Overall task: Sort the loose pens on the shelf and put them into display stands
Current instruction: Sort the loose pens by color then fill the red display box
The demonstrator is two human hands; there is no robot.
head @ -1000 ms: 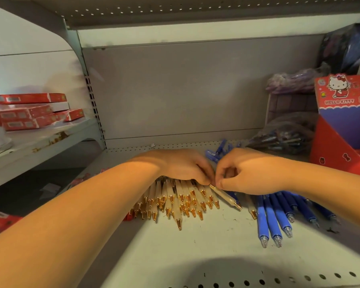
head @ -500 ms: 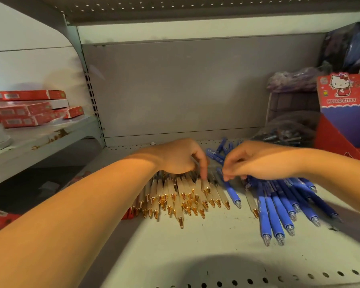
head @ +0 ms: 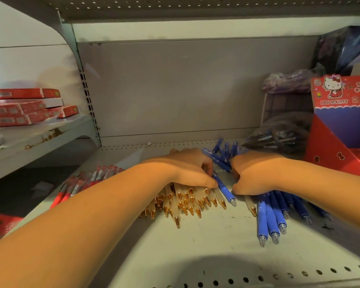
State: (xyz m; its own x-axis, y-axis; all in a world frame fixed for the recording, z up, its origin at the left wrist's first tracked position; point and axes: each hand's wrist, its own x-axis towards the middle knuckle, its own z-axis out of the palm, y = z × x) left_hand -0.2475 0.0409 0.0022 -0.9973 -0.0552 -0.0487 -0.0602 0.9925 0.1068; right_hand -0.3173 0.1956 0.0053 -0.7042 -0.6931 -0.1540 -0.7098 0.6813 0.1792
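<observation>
Left hand (head: 192, 172) on blue pen (head: 224, 189) (right hand (head: 256, 173) beside)

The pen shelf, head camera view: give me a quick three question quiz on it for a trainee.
1. True or false: the blue pen by the left hand lies among the white gold-tipped pens.
2. Which side of the shelf holds the red display stand? A) left B) right C) centre
3. Fill in: the pens half hidden behind the left forearm are ____.

Key
1. True; it lies at that group's right edge.
2. B
3. red

The right hand rests curled over the blue pens.
</observation>
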